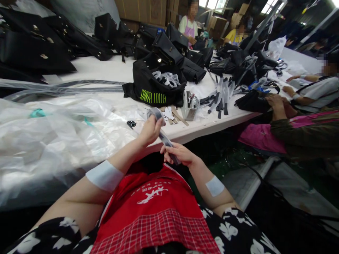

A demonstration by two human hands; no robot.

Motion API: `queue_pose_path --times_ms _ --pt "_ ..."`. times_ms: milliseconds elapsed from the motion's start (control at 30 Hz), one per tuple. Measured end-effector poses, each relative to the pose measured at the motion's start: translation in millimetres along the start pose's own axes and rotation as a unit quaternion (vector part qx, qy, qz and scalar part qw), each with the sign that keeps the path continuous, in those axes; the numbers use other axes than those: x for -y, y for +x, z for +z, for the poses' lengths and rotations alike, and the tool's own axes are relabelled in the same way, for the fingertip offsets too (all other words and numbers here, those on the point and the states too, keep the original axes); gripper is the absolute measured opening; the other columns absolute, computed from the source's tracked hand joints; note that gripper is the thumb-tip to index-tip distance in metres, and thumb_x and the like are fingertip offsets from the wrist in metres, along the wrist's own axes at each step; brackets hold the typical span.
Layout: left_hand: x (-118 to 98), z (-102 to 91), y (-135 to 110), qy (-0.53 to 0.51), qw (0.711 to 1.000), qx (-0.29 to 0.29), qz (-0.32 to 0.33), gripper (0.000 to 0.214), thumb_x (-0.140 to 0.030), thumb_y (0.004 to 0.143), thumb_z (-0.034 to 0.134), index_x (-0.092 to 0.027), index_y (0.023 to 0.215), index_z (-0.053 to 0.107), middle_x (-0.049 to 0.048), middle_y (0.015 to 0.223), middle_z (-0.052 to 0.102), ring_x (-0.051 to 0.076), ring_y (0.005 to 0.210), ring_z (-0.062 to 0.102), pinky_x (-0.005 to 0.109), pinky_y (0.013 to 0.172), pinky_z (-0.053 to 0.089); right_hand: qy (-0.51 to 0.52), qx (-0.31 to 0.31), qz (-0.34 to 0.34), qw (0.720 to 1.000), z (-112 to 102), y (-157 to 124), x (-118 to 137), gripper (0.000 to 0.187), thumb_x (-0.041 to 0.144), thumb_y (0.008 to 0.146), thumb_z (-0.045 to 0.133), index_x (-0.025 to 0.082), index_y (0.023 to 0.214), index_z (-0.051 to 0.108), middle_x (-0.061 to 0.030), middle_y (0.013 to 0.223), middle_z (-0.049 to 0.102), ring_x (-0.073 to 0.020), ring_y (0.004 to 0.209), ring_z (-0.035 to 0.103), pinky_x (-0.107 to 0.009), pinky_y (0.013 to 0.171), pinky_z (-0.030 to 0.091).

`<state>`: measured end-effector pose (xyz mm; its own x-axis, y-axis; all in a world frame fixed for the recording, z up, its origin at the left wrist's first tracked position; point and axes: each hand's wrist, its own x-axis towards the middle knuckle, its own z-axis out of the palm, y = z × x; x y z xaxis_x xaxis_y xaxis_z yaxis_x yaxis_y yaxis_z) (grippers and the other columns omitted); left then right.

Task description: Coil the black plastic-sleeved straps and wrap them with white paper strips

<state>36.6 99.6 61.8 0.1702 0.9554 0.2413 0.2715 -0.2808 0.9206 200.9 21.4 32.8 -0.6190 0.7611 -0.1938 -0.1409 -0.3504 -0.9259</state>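
A dark strap [166, 140] wrapped in clear plastic runs between my two hands, just off the table's front edge. My left hand [150, 131] is closed round its upper, looped part. Lower down and to the right, my right hand [182, 154] pinches the strap near its bottom end, which hangs below the fingers. Beyond the hands stands a black cloth bag [156, 83] with green "SANTA LOLLA" lettering, full of plastic-wrapped pieces [167, 79]. Paper and card scraps [172, 115] lie in front of it. Black scissor-like handles [131, 124] lie left of my left hand.
Clear plastic sheeting [53, 137] covers the table's left front. Black handbags [169, 46] crowd the back, and wrapped strips [222, 95] lie to the right. A co-worker's hand [275, 102] is on a black bag [251, 101]; other people work farther back.
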Motion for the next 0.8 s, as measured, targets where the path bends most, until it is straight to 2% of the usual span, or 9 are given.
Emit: queue_pose_path --times_ms 100,200,300,367,467,533,633,700,800 --pt "4.6 5.3 -20.7 0.244 0.952 0.163 0.086 0.035 -0.042 0.094 0.036 -0.015 0.085 0.056 0.0106 0.079 0.063 0.024 0.075 0.060 0.036 0.074 0.046 0.042 -0.022 -0.035 0.998 -5.5 -2.8 13.0 0.034 0.049 0.084 0.060 0.015 0.086 0.059 0.0072 0.049 0.053 -0.0057 0.040 0.042 -0.024 0.059 0.046" --pt "2.3 1.0 -30.3 0.359 0.894 0.239 0.118 0.046 -0.047 0.095 0.029 -0.015 0.085 0.060 0.0118 0.079 0.065 0.026 0.073 0.062 0.035 0.069 0.044 0.003 -0.027 -0.007 1.000 -18.2 -7.0 14.3 0.036 0.051 0.083 0.059 0.015 0.082 0.059 0.0076 0.044 0.051 -0.0057 0.036 0.039 -0.022 0.050 0.041" --pt "0.2 -5.6 -29.0 0.395 0.873 0.275 0.079 0.054 -0.054 0.093 0.028 -0.017 0.078 0.064 0.0116 0.074 0.067 0.026 0.070 0.063 0.033 0.066 0.043 -0.130 -0.044 0.027 0.990 -30.4 -10.5 16.8 0.037 0.051 0.085 0.055 0.015 0.084 0.060 0.0046 0.052 0.056 -0.0066 0.038 0.040 -0.020 0.044 0.033" --pt "0.9 -9.2 -27.5 0.366 0.875 0.315 0.012 0.057 -0.057 0.091 0.030 -0.017 0.069 0.064 0.0103 0.067 0.066 0.023 0.063 0.061 0.032 0.063 0.042 -0.274 -0.049 0.025 0.960 -37.1 -12.3 23.6 0.034 0.047 0.088 0.052 0.015 0.088 0.062 0.0003 0.064 0.063 -0.0088 0.048 0.048 -0.021 0.050 0.036" --pt "2.8 -15.0 -30.2 0.205 0.886 0.388 -0.147 0.061 -0.064 0.087 0.034 -0.017 0.058 0.061 0.0048 0.050 0.057 0.018 0.047 0.052 0.030 0.053 0.039 -0.482 -0.059 -0.003 0.874 -43.4 -14.1 35.2 0.028 0.040 0.089 0.052 0.017 0.082 0.065 -0.0035 0.077 0.066 -0.0138 0.070 0.056 -0.024 0.066 0.039" --pt "2.9 -19.5 -34.1 0.008 0.880 0.406 -0.248 0.063 -0.068 0.085 0.035 -0.017 0.061 0.061 -0.0003 0.041 0.047 0.015 0.039 0.043 0.027 0.045 0.035 -0.532 -0.072 -0.014 0.844 -43.2 -13.8 36.5 0.032 0.042 0.091 0.050 0.017 0.075 0.063 -0.0020 0.071 0.063 -0.0140 0.068 0.054 -0.025 0.066 0.037" --pt "1.8 -23.8 -37.0 -0.257 0.825 0.376 -0.334 0.064 -0.071 0.084 0.034 -0.017 0.061 0.060 -0.0057 0.033 0.032 0.011 0.032 0.032 0.024 0.039 0.031 -0.445 -0.118 -0.044 0.887 -32.8 -7.2 21.5 0.047 0.052 0.095 0.036 0.018 0.072 0.058 0.0017 0.056 0.051 -0.0119 0.054 0.046 -0.025 0.057 0.035" --pt "0.8 -23.0 -35.1 -0.360 0.790 0.345 -0.357 0.067 -0.070 0.086 0.032 -0.016 0.058 0.059 -0.0073 0.029 0.027 0.009 0.028 0.028 0.023 0.039 0.034 -0.331 -0.159 -0.079 0.927 -19.7 2.8 2.3 0.054 0.061 0.094 0.027 0.019 0.079 0.058 0.0017 0.055 0.049 -0.0119 0.050 0.044 -0.025 0.052 0.035" --pt "-1.0 -16.8 -30.2 -0.470 0.758 0.280 -0.355 0.070 -0.068 0.089 0.027 -0.014 0.061 0.060 -0.0081 0.028 0.027 0.007 0.026 0.027 0.021 0.043 0.039 -0.200 -0.187 -0.111 0.955 3.1 23.2 -27.3 0.061 0.071 0.089 0.025 0.020 0.097 0.060 -0.0008 0.058 0.052 -0.0126 0.045 0.041 -0.026 0.045 0.033"
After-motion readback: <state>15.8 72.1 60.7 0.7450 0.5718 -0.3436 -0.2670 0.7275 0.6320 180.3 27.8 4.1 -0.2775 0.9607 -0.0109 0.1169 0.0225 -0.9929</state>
